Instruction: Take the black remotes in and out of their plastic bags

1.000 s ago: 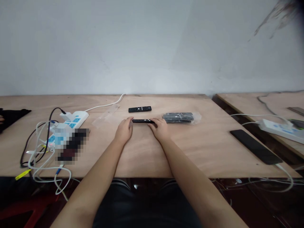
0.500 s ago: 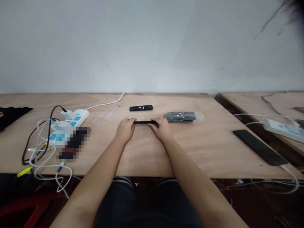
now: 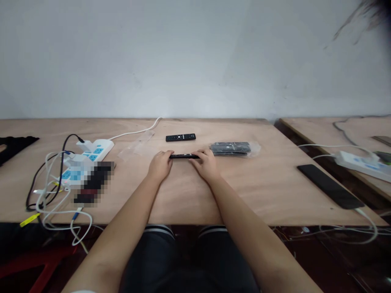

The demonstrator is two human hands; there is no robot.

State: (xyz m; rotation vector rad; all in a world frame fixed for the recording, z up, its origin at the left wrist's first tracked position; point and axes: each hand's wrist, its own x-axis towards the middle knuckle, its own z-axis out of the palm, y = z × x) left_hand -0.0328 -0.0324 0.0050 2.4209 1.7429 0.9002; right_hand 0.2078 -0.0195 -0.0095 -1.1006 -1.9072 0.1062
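Between my two hands is a slim black remote control (image 3: 183, 156), lying crosswise low over the wooden table. My left hand (image 3: 160, 166) grips its left end, and my right hand (image 3: 207, 166) is closed on the right end. Only its narrow edge shows, so its button side is hard to see. Just beyond it a second black remote control (image 3: 180, 137) lies flat, buttons up. To the right of my right hand, dark remotes in clear plastic wrapping (image 3: 230, 148) rest on the table.
Clear plastic film (image 3: 136, 146) lies left of the remotes. A white power strip (image 3: 102, 148) with tangled cables and a pixelated dark object (image 3: 94, 182) occupy the left side. At right, a black phone (image 3: 330, 185) is plugged into a white cable. Another power strip (image 3: 360, 165) sits on the neighbouring table.
The held remote has shifted very slightly, its left end a little more to the left. The whole view has moved a little; both hands keep their grip.
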